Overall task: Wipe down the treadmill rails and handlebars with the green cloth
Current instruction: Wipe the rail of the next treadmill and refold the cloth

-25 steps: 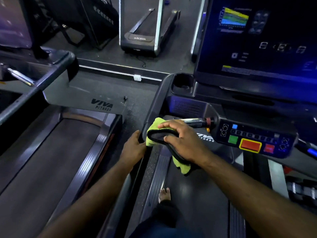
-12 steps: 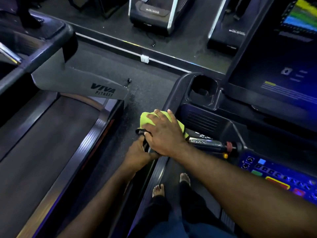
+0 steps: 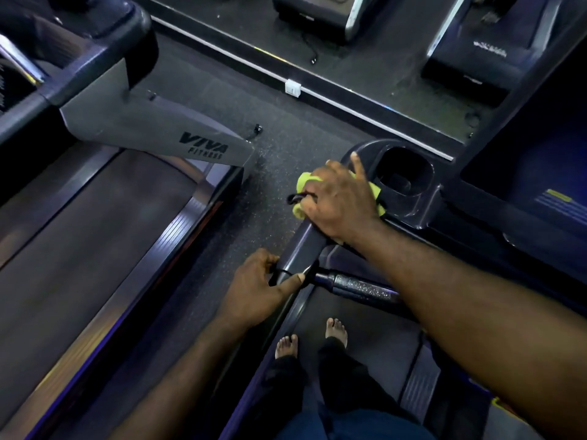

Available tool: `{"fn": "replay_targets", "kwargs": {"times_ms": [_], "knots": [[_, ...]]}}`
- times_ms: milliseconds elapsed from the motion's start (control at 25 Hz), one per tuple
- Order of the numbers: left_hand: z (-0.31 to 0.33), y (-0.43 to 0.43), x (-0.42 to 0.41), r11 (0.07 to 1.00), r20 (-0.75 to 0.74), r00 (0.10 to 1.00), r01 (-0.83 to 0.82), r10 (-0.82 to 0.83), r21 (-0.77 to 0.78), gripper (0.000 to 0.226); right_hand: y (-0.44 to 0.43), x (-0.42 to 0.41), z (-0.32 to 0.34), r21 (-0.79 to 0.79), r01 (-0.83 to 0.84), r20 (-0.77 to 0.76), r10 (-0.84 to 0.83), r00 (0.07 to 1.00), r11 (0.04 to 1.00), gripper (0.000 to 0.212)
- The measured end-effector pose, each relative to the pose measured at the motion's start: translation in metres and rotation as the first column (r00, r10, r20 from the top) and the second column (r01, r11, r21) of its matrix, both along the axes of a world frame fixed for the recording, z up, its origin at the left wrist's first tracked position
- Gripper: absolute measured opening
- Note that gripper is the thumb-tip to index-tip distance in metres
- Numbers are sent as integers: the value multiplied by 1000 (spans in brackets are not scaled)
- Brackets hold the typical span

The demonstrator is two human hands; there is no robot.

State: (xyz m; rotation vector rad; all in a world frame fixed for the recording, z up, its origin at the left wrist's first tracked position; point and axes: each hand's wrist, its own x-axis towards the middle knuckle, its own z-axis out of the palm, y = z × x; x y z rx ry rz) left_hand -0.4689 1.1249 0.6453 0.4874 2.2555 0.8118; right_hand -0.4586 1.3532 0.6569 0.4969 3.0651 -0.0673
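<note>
Main risk I see: the green cloth is bunched up under the right hand, so only a small patch probably touches the rail and bits get skipped. A loose corner could also slip into the cup holder just beside it. The right hand curls over the cloth, index finger sticking straight out, pressing it onto the rail's top end. The left hand grips the rail lower down, thumb laid along it. Cloth looks bright yellow-green, crumpled, with dark edge trim.
</note>
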Motion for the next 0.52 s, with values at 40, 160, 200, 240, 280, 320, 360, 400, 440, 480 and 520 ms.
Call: {"fn": "replay_targets", "kwargs": {"times_ms": [40,160,200,240,280,320,360,400,440,480,520], "knots": [[-2,3,0,1000,-25,1000,3,-3,3,44,13,-8,0,29,11,12,-11,1000,1000,49],[-10,9,4,995,-57,993,103,-103,-9,60,53,-34,-5,146,85,-4,-86,996,986,51],[-14,11,5,990,-54,988,143,-143,-14,69,68,-45,-7,170,138,-11,-139,990,976,53],[-16,14,6,984,-58,983,176,-177,-19,75,83,-55,-6,172,190,6,-194,981,966,56],[-20,18,6,981,-75,978,193,-193,-17,77,94,-63,-5,163,226,23,-232,972,960,59],[-21,20,7,980,-93,976,197,-197,-13,78,99,-68,-5,146,243,23,-249,968,959,60],[-20,22,8,981,-106,975,195,-194,-1,78,96,-67,-6,140,240,22,-246,969,960,57],[-18,24,9,983,-100,978,186,-184,8,78,86,-62,-9,146,224,5,-227,974,964,53],[-17,26,10,984,-92,980,180,-179,11,79,69,-52,-11,142,199,-24,-198,980,970,48],[-16,26,10,983,-86,979,186,-185,7,81,46,-36,-14,117,168,-53,-162,985,979,43],[-15,27,9,980,-85,977,197,-197,1,85,19,-17,-17,66,127,-79,-122,989,990,39]]}}
